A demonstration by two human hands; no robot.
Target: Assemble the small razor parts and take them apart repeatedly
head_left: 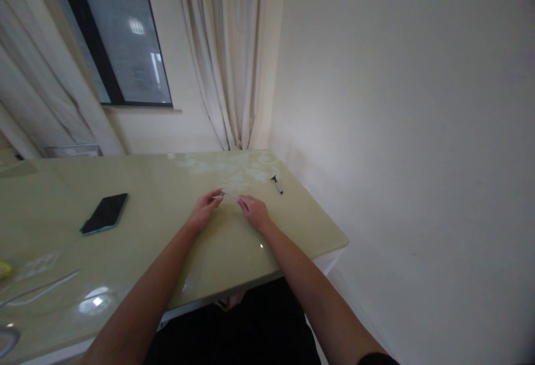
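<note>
Above the table [159,186] my left hand [204,207] pinches a small greyish piece at one end of a thin, pale, stick-like thing [230,194]. The thumb and fingers of my right hand [253,210] are closed on the other end of it. Both hands are close together, with the thin thing spanning the gap between them. It is too small to name exactly. To the right of my right hand, a razor [277,185] with a dark head and a light handle lies on the tabletop.
A dark, flat, tablet-like thing [105,212] lies to the left. Farther left are a thin cable [45,287], a clear plastic piece [37,265] and a yellow thing [5,269] at the edge. A wall [401,131] borders the table's right side; curtains [228,58] hang behind.
</note>
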